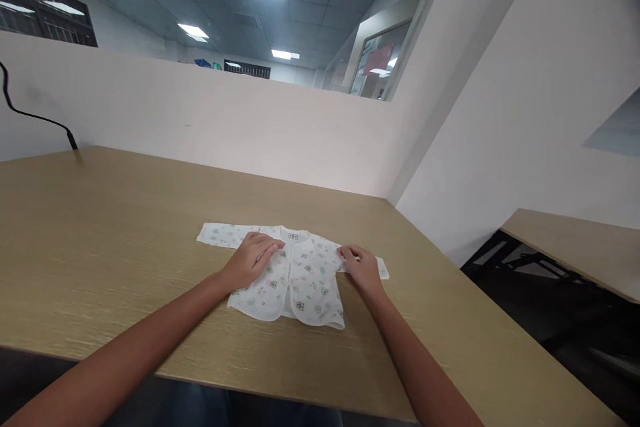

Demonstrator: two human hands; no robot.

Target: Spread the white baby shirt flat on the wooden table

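Note:
A small white baby cardigan (pixel 314 280) with a print of little coloured figures lies spread on the table, neckline away from me and front edges meeting in the middle. Its sleeves stretch out to either side. My left hand (pixel 253 259) rests flat over the chest on the left side, fingers extended toward the neckline. At the base of the right sleeve, my right hand (pixel 361 265) has thumb and fingertips closed on the fabric. That hand covers part of the sleeve, and the cuff shows beyond it.
The wood-coloured table (pixel 125 247) meets a low white partition (pixel 250 127) at the back. A black cable (pixel 40 117) hangs at the far left. To the right stand a wall (pixel 500 113) and a second table (pixel 575 243) with a dark frame.

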